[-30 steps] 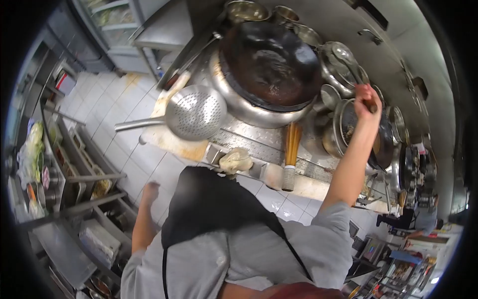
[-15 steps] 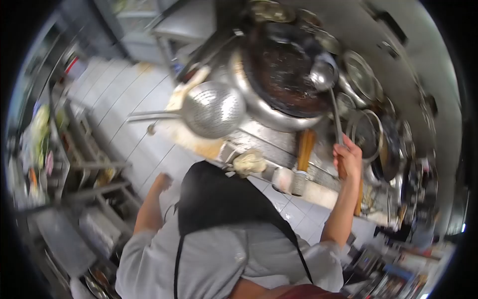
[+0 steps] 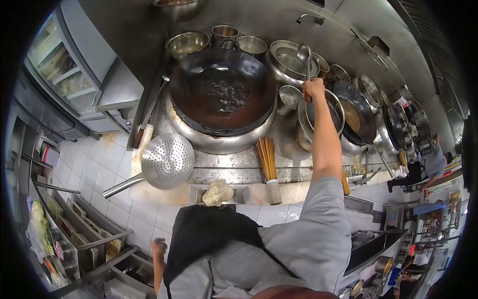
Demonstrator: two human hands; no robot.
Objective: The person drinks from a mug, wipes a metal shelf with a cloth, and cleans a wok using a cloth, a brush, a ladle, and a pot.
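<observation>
My right hand [image 3: 314,89] is closed round the handle of a metal ladle [image 3: 304,54], whose bowl is over a round strainer-covered pot [image 3: 291,59] at the back. Left of it, a large dark wok [image 3: 224,94] with some shiny liquid at its bottom sits on a stove ring. Low at the left my left hand [image 3: 159,246] hangs beside my body over the floor; its fingers look curled, but what they hold, if anything, is too small to tell. A perforated skimmer [image 3: 168,160] lies on the front left of the stove.
A bamboo brush [image 3: 269,167] and a crumpled cloth [image 3: 217,193] lie along the front edge. Metal bowls [image 3: 187,44] line the back. A second wok [image 3: 354,117] stands at the right. Another person [image 3: 429,164] is farther off at the right. Shelves [image 3: 99,229] stand at the lower left.
The ladle went from the right-hand pots to over the large wok, then back to the pots behind it. The view has shifted and turned.
</observation>
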